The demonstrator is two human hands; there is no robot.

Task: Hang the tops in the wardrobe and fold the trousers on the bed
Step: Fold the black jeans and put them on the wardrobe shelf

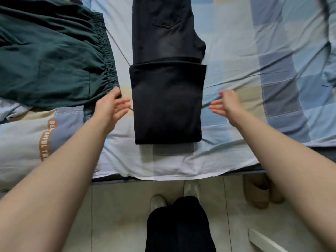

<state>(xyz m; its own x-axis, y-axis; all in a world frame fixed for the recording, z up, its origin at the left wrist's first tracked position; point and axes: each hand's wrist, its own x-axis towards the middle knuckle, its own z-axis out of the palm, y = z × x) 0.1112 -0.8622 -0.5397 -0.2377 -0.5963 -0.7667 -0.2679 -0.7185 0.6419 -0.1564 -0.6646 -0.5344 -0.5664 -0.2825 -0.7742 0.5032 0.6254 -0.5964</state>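
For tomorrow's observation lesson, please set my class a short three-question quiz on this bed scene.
1. True or false: the left hand grips the black denim trousers.
2. Which garment lies left of them? A) dark green elastic-waist trousers B) red jumper
3. Fill in: the black trousers' lower part is ___ over itself on the pale blue patchwork bedsheet.

Key: 1 false; both it and the right hand hover open. 2 A. 3 folded.
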